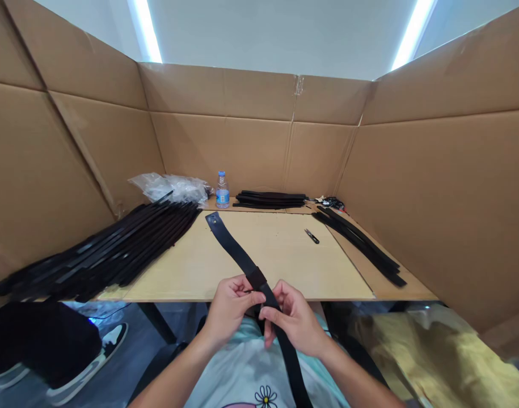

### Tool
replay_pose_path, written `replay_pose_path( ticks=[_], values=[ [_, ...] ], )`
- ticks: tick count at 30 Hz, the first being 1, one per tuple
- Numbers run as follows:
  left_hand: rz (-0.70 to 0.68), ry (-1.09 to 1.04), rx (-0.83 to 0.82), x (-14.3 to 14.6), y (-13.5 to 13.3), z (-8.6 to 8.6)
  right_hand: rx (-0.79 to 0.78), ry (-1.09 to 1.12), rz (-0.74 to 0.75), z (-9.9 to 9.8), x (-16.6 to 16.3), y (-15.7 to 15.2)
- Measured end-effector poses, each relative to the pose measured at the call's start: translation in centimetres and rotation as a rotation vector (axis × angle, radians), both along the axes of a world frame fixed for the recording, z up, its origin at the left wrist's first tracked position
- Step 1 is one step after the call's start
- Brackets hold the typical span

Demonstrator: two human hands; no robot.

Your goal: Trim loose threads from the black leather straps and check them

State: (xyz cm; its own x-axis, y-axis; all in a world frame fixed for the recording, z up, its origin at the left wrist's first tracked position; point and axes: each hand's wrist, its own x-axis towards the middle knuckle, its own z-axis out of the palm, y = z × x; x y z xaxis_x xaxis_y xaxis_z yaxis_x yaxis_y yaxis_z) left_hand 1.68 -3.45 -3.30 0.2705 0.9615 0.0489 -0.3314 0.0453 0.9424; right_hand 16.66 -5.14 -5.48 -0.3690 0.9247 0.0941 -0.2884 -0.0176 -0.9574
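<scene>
A long black strap (232, 247) runs from the table down over my lap, its far end showing small holes. Around its middle sits a dark band or loop (256, 277). My left hand (231, 306) pinches the strap's left edge just below that band, thumb against forefinger. On the other edge, slightly lower, my right hand (295, 320) grips the strap between thumb and curled fingers. The strap's near end hangs past my shirt and out of view. What the fingertips hold behind the strap is partly hidden.
A big pile of black straps (114, 243) covers the table's left, beside clear plastic bags (174, 187). Farther back stand a water bottle (222, 191) and stacked black strips (271, 199). Thread snips (312, 236) and more straps (361, 241) lie right. Cardboard walls (225, 147) enclose the table.
</scene>
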Motion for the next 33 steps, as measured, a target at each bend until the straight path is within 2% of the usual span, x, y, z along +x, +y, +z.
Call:
replay_pose_path(
  ticks=[2, 8, 10, 14, 16, 24, 29, 33],
  values=[
    [0.059, 0.014, -0.005, -0.10, 0.16, -0.15, 0.020, 0.015, 0.025, 0.04, -0.07, -0.09],
    [0.322, 0.079, 0.082, -0.29, 0.72, -0.55, 0.116, 0.061, -0.040, 0.57, 0.27, 0.03],
    [0.306, 0.073, 0.073, -0.29, 0.71, -0.50, 0.118, 0.073, -0.051, 0.54, 0.31, 0.09],
    [0.120, 0.031, 0.047, -0.22, 0.47, -0.07, 0.068, 0.036, -0.081, 0.26, 0.24, 0.34],
    [0.078, 0.035, 0.042, -0.19, 0.38, 0.15, 0.058, -0.007, -0.060, 0.19, 0.20, 0.44],
    [0.105, 0.085, 0.018, -0.05, 0.18, 0.20, -0.051, -0.038, 0.041, -0.21, -0.05, 0.01],
    [0.203, 0.112, 0.092, -0.39, 0.37, 0.33, 0.047, 0.000, -0.013, 0.37, -0.01, -0.15],
    [0.264, 0.112, 0.108, -0.55, 0.57, 0.25, -0.018, 0.092, -0.031, 0.43, 0.06, 0.08]
  ],
)
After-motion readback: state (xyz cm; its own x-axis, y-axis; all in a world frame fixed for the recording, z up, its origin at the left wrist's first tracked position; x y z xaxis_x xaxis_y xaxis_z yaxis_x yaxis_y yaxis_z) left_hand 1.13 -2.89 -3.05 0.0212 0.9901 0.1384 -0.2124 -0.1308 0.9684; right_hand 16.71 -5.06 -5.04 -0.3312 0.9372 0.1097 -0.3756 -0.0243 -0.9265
